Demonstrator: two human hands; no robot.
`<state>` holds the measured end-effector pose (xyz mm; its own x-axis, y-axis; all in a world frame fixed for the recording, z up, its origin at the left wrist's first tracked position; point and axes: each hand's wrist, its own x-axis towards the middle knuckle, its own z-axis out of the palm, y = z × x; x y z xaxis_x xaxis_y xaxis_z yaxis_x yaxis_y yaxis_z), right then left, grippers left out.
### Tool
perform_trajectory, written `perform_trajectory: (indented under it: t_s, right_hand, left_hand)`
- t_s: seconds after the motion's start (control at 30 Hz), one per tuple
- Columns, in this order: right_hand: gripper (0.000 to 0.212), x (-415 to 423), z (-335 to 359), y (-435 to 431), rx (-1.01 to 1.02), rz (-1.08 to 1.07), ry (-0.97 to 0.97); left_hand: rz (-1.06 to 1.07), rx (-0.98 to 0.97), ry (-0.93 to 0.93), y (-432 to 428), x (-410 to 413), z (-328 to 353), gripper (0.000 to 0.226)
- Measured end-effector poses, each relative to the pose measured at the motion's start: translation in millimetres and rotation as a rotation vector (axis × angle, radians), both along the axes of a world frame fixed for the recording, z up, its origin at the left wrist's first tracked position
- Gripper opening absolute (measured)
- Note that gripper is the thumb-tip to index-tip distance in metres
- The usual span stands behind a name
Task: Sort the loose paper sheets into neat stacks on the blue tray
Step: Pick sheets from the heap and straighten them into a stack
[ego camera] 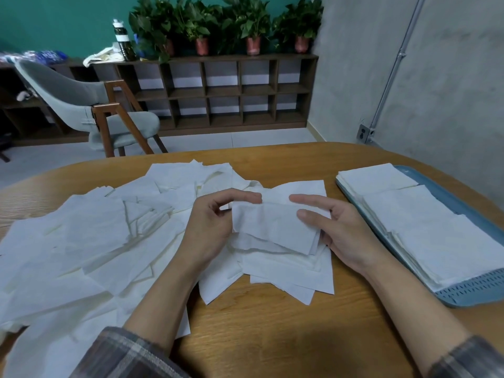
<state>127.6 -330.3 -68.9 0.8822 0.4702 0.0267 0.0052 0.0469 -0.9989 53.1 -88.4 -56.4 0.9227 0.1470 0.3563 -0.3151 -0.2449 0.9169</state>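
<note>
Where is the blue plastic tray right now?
In the head view, the blue plastic tray sits on the wooden table at the far right, just right of the right hand, carrying neat stacks of white paper sheets.

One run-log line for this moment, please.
left hand: pinches small bundle of white paper sheets | right hand: pinches same bundle | blue plastic tray: neat white paper stacks | wooden table: loose white sheet pile

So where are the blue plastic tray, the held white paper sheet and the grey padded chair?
blue plastic tray [474,290]: head view, perforated near end.
held white paper sheet [272,227]: head view, its middle.
grey padded chair [64,88]: head view, its backrest.
</note>
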Motion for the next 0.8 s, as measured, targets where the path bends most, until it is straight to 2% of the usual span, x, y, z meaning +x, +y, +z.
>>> perform_trajectory:
  t_s: [0.23, 0.4, 0.5, 0.57, 0.67, 0.73, 0.8]
  right_hand:
    - [0.034, -4.1, 6.2, 0.6, 0.070, -0.083, 0.018]
    - [0.032, -4.5, 4.6, 0.0, 0.036, -0.127, -0.032]
    - [0.034, -4.7, 5.5, -1.1, 0.063, -0.143, -0.055]
    - [0.035, -5.1, 5.2, -1.7, 0.063, -0.130, -0.080]
    - [0.037, -6.5, 3.8, -0.5, 0.022, -0.096, -0.132]
    - [0.038, -7.2, 3.5, 0.1, 0.031, -0.079, -0.130]
    - [0.040, -7.9, 4.7, 0.6, 0.049, -0.078, -0.112]
  left_hand:
    - [-0.050, 0.054, 0.020, 3.6, 3.4, -5.2, 0.047]
    - [-0.101, 0.092, 0.100, 4.1, -0.3, -0.2, 0.057]
    - [-0.229, -0.146, 0.189, 5.0, 0.3, 2.7, 0.048]
    - [-0.218, -0.247, 0.214, 2.4, -0.4, 4.8, 0.046]
    - [-0.055, -0.053, 0.189, -6.1, -3.7, 6.9, 0.024]
    - [-0.035, -0.018, 0.142, -12.9, -5.1, 7.6, 0.006]
    - [-0.014, -0.030, 0.104, -16.0, -5.7, 6.8, 0.008]
